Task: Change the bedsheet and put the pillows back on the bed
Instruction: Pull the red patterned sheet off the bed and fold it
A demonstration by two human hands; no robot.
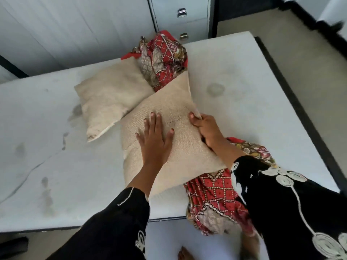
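A beige woven pillow (174, 111) lies slantwise on the bare, stained white mattress (244, 102). My left hand (155, 139) presses flat on its top with the fingers spread. My right hand (205, 129) grips the pillow's right edge, thumb on top and fingers tucked under. A second beige pillow (109, 98) lies just behind and to the left, touching the first. A red patterned bedsheet (163, 59) is bunched at the mattress's far side, and more of that patterned cloth (216, 196) hangs over the near edge under my right arm.
A grey metal drawer cabinet (180, 14) stands behind the bed against a white panelled wall (75, 30). The dark bed frame (304, 117) runs along the mattress's right side, with beige floor (309, 72) beyond. A bare foot (185, 254) shows below the near edge.
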